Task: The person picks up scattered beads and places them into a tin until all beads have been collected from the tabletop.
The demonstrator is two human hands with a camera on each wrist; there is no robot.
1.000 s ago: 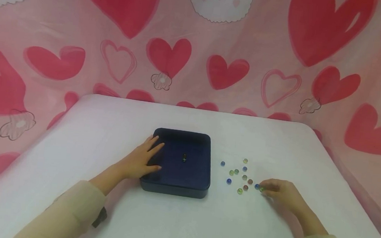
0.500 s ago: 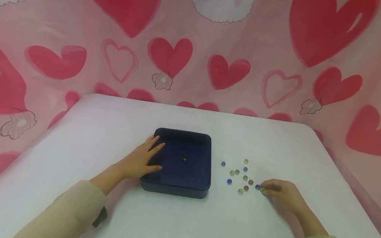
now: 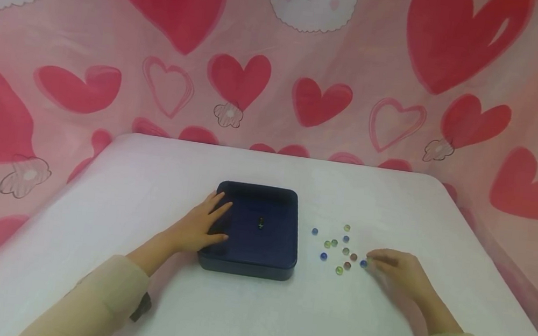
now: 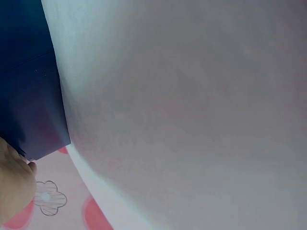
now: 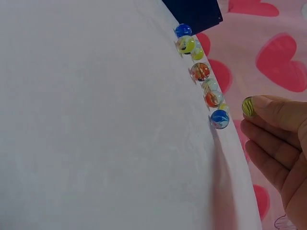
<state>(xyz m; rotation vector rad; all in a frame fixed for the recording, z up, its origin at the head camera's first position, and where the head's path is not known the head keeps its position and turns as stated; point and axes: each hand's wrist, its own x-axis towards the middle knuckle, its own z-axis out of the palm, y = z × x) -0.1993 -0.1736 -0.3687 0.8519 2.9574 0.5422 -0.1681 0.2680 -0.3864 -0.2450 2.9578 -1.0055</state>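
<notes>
My right hand (image 3: 397,269) pinches a yellow-green glass marble (image 5: 248,107) between thumb and fingertip, raised above the table in the right wrist view. Just past its fingertips lies a blue marble (image 3: 363,263). Several other marbles, among them a reddish-brown one (image 3: 347,265) and a green one (image 3: 339,270), are scattered left of that hand. With fingers spread, my left hand (image 3: 195,226) rests over the left rim of a dark blue rectangular tray (image 3: 249,269). Inside the tray sits a small dark, glassy thing (image 3: 261,223), its details too small to make out.
Everything stands on a white-covered table (image 3: 254,318) with rounded far corners. Behind it hangs a pink cloth (image 3: 275,103) printed with hearts. The loose marbles lie between the tray's right wall and my right hand.
My right hand has lifted slightly, raising the yellow-green marble off the table beside the blue one. The left hand and the tray have stayed put.
</notes>
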